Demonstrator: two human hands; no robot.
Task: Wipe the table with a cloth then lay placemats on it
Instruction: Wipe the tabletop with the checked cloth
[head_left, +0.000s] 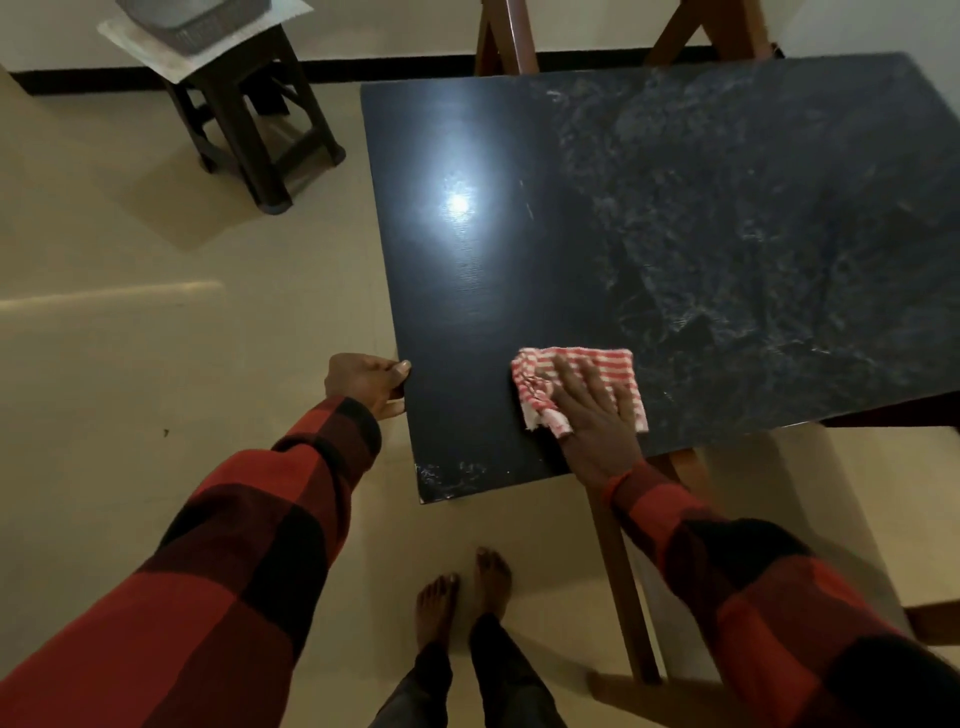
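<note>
A black table (519, 291) fills the upper right of the head view. Its left half looks smooth and glossy, while the right half is covered in whitish smears. A red-and-white striped cloth (618, 364) lies near the table's front edge. My right hand (592, 410) presses flat on the cloth, fingers straight. My left hand (366, 382) grips the table's left edge, thumb on top and fingers curled underneath. A pale mat (150, 52) lies under a grey basket on a stool at the top left.
A dark stool (260, 135) stands on the beige floor to the left of the table, carrying a grey basket (192, 21). Brown wooden legs (618, 561) show beneath the table's front edge and behind it. My bare feet (462, 592) stand just in front.
</note>
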